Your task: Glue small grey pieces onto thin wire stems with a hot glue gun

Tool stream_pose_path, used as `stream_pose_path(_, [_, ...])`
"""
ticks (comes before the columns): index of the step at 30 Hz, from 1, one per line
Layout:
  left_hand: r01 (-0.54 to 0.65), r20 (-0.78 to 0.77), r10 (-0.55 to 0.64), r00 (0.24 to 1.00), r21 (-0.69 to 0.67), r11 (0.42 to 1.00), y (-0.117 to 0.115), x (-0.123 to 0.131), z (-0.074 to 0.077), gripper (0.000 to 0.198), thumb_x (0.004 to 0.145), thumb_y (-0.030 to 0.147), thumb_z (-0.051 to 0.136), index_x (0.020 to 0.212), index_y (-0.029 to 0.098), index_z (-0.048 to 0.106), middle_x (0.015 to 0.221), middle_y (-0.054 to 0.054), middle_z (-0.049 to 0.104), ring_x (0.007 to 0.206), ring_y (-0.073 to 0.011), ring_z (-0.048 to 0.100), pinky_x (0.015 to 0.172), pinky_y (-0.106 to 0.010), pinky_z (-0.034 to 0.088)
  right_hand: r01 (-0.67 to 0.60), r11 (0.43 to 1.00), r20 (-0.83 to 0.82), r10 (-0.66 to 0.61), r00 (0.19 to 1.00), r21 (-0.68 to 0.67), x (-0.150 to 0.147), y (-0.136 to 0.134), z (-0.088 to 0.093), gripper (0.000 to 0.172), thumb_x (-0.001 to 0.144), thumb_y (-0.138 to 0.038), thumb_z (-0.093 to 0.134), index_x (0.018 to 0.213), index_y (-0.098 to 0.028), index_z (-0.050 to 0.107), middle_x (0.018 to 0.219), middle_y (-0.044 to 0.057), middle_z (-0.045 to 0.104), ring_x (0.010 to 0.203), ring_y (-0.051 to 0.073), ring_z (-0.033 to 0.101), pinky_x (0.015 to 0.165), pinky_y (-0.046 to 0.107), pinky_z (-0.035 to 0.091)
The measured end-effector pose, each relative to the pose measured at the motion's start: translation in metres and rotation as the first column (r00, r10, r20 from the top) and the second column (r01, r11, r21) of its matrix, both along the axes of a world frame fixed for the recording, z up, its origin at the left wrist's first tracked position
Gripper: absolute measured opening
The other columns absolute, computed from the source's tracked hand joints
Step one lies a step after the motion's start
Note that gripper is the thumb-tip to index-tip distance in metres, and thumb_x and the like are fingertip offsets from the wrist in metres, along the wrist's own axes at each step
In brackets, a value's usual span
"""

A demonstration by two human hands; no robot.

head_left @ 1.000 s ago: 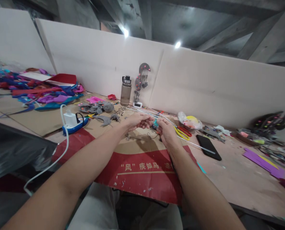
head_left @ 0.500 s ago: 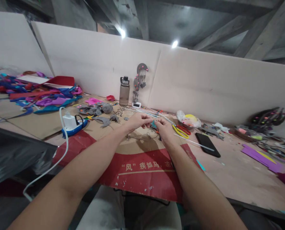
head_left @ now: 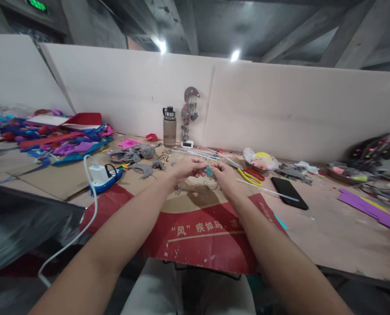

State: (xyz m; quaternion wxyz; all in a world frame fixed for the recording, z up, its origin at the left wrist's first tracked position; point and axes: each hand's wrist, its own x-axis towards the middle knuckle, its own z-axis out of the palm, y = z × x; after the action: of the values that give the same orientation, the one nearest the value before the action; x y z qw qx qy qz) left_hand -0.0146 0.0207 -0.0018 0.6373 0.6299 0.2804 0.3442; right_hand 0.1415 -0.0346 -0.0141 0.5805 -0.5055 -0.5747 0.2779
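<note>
With thumb and finger nearly together, the right hand (head_left: 224, 174) is pinching a small teal piece (head_left: 209, 170) in front and right of the bottle (head_left: 170, 131); the left hand (head_left: 188, 169) is curling beside it, its hold unclear. That piece is seemingly remaining unfinished, while a grey ornament (head_left: 191, 92), apparently complete, is standing just right of the bottle.

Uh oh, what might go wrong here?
The teal piece is tiny between the left grip and right grip, so it might slip and get lost among the gray scraps. The yellow-handled tool lies close to the right grip and could get bumped. The white cord dangles past the table edge, so the left arm might snag it.
</note>
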Motion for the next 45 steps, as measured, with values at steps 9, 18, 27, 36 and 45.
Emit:
stream_pose_path(9, [-0.357, 0.062, 0.362, 0.93, -0.075, 0.931, 0.013, 0.0, -0.005, 0.024, 0.077, 0.016, 0.05, 0.055, 0.015, 0.045, 0.048, 0.003, 0.046, 0.037, -0.0028, 0.035, 0.04, -0.016, 0.022, 0.008, 1.0, -0.169, -0.01, 0.986, -0.013, 0.01, 0.009, -0.005, 0.027, 0.065, -0.042, 0.064, 0.065, -0.021, 0.049, 0.052, -0.007, 0.037, 0.046, 0.008, 0.029, 0.045, 0.023, 0.021])
stream_pose_path(18, [-0.365, 0.078, 0.361, 0.929, 0.061, 0.929, 0.014, -0.003, -0.007, 0.027, 0.077, 0.019, 0.045, 0.052, 0.018, 0.035, 0.042, 0.006, 0.034, 0.034, -0.0031, 0.02, 0.04, -0.02, 0.012, 0.044, 0.998, -0.03, -0.045, 0.999, -0.037, 0.003, 0.006, -0.01, 0.026, 0.066, -0.044, 0.06, 0.067, -0.02, 0.052, 0.054, -0.006, 0.04, 0.05, 0.009, 0.032, 0.049, 0.025, 0.024])
stream_pose_path(27, [-0.317, 0.03, 0.316, 0.948, 0.126, 0.94, 0.019, 0.003, -0.017, 0.02, 0.081, 0.021, 0.05, 0.063, 0.014, 0.057, 0.057, 0.0, 0.055, 0.047, -0.0072, 0.047, 0.048, -0.02, 0.035, 0.077, 0.997, 0.077, -0.076, 0.994, -0.018, 0.002, 0.006, -0.011, 0.025, 0.066, -0.044, 0.054, 0.064, -0.02, 0.051, 0.056, -0.004, 0.044, 0.055, 0.011, 0.038, 0.054, 0.026, 0.03])
stream_pose_path(36, [-0.312, 0.029, 0.311, 0.95, 0.145, 0.939, 0.018, 0.005, -0.021, 0.01, 0.063, 0.006, 0.05, 0.063, 0.013, 0.057, 0.058, 0.0, 0.059, 0.047, -0.0066, 0.049, 0.049, -0.019, 0.037, 0.077, 0.997, 0.076, -0.078, 0.994, 0.019, 0.003, 0.011, -0.015, 0.021, 0.065, -0.041, 0.054, 0.062, -0.02, 0.051, 0.056, -0.003, 0.044, 0.056, 0.012, 0.038, 0.055, 0.027, 0.03])
stream_pose_path(45, [-0.36, 0.171, 0.355, 0.919, -0.002, 0.933, 0.014, -0.006, -0.008, 0.017, 0.066, 0.025, 0.048, 0.053, 0.018, 0.041, 0.042, 0.009, 0.024, 0.034, -0.0034, 0.02, 0.04, -0.019, 0.014, 0.08, 0.996, 0.089, -0.082, 0.993, 0.026, 0.004, 0.007, -0.016, 0.023, 0.066, -0.042, 0.054, 0.059, -0.02, 0.048, 0.053, -0.005, 0.041, 0.055, 0.011, 0.036, 0.054, 0.026, 0.028])
